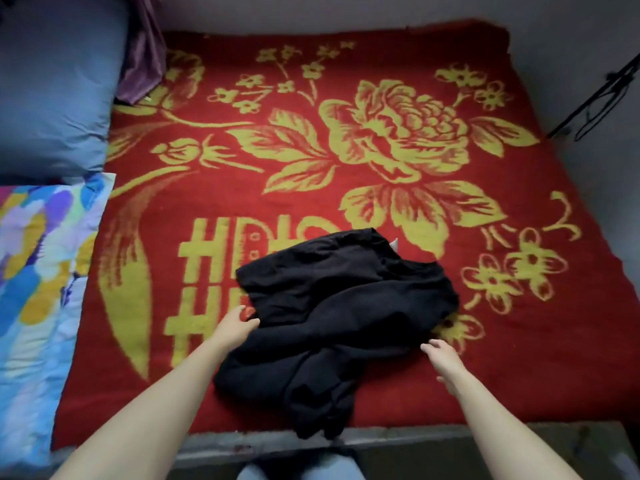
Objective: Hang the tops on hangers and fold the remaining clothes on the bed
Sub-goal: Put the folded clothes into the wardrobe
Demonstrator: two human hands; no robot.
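One heap of black clothes point(346, 306) lies on the bed point(519, 375), at the middle of its near edge, and one end hangs just over that edge. The cloth is soft, matte and rumpled. How many garments it holds cannot be told. A small white tag point(394, 243) pokes out at its far side.

The bed is covered by one thick, fuzzy red blanket point(311, 64) woven with yellow flowers, leaves and blocky characters.

Both forearms are bare and reach forward from the near edge. The left hand point(239, 323) is at the heap's left edge, its fingers point(254, 322) fairly straight and touching the cloth, thumb apart; whether they pinch it cannot be told. The right hand point(445, 362) is just beside the heap's right edge, with fingers spread and slack, grasping nothing.

Along the bed's left edge lie one smooth blue pillow point(52, 91) and one quilt point(38, 271) with bright patches. One purple cloth point(142, 64) sits bunched at the far left corner. A thin black stand point(599, 95) leans beyond the right edge.
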